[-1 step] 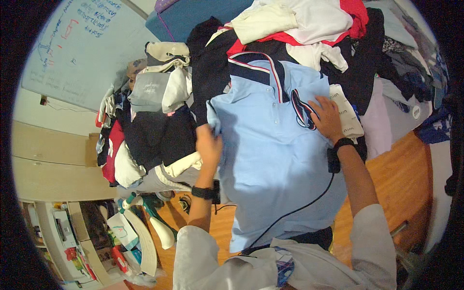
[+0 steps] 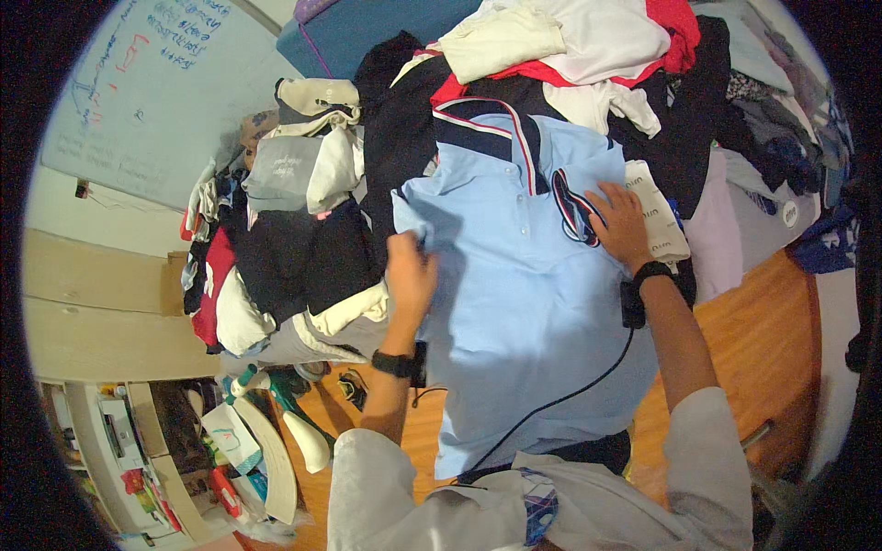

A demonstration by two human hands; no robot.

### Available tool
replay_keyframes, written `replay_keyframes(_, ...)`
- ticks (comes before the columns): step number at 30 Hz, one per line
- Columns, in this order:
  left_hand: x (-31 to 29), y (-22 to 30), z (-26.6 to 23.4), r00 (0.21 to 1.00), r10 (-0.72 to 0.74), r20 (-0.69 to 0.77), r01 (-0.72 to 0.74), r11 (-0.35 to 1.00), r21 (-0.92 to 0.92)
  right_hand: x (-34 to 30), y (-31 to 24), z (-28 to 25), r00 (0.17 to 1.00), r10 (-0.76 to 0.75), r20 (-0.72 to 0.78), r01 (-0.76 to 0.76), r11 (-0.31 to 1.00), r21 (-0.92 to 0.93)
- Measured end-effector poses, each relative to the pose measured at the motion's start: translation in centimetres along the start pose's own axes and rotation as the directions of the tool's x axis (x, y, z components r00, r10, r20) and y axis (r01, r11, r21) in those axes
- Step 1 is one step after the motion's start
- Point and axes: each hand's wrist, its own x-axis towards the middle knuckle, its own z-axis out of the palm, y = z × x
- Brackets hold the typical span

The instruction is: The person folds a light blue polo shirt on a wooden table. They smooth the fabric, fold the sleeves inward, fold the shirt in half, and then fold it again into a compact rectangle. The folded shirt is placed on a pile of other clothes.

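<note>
A light blue polo shirt point(image 2: 514, 285) lies front up, its lower part hanging down toward me. Its dark collar has red and white trim. The right sleeve is folded inward, so its striped cuff point(image 2: 577, 209) lies on the chest. My right hand point(image 2: 620, 225) rests on that folded sleeve with fingers stretched out. At the shirt's left edge, just below the left sleeve point(image 2: 411, 213), my left hand point(image 2: 411, 280) has its fingers curled and seems to pinch the fabric; the fingertips are partly hidden.
Piled clothes surround the shirt: black garments point(image 2: 312, 248) at left, a cream one point(image 2: 501, 44) behind, a patterned pale cloth point(image 2: 657, 216) at right. A black cable point(image 2: 560, 399) crosses the shirt. Beyond stand a whiteboard point(image 2: 138, 101) and, lower left, shelves point(image 2: 101, 441).
My left hand has shifted slightly right, and the left sleeve's edge has moved inward with its dark cuff now less visible. My right hand has stayed in place.
</note>
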Motion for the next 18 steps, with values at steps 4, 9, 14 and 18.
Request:
replay_keyframes(4,-0.3,3.2,1.3,0.879,0.201,0.432,-0.022,0.923,-0.384,-0.1,0.1,0.0,1.000,-0.003,0.004,0.003,1.000,0.004)
replay_keyframes(9,0.6,-0.1,1.6,0.952,0.177,0.249,-0.177,0.984,-0.024,-0.1,0.1,0.1,1.000,0.022,0.004,-0.022,1.000,0.017)
replay_keyframes(14,1.8,-2.5,7.1,0.930,0.249,0.270,-0.305,0.933,0.190,0.0,0.0,-0.1,1.000,0.023,0.004,-0.023,0.999,0.029)
replay_keyframes(18,1.5,-3.8,10.3,0.972,0.033,0.231,-0.103,0.948,0.300,0.0,0.3,-0.3,0.999,0.035,-0.019,-0.034,0.998,0.048)
